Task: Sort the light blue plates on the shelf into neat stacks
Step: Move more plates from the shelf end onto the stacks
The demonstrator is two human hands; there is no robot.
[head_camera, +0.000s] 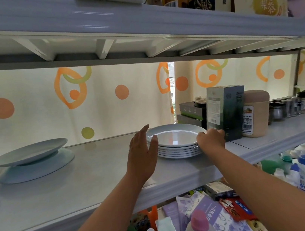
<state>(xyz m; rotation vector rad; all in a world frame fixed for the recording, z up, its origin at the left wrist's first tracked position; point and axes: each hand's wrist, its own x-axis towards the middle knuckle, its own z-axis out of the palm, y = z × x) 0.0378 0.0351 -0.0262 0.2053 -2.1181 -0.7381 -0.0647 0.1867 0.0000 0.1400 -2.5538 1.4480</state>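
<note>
Left of the plate stack (177,143) there's loads of bare shelf (89,176), nothing in the way until the two loose plates (28,153) way over at the far end. Right of the stack is tight: a tall dark green box (225,112) stands just beside it, and the right hand (210,140) fills that gap. Past the box come a beige canister (257,113) and spice jars (289,106). Behind the stack sit dark flat boxes (189,113); overhead, the ribbed upper shelf (98,48).

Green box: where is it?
The green box stands right of centre in the head view, on the shelf between the plate stack and the beige jar.
</note>
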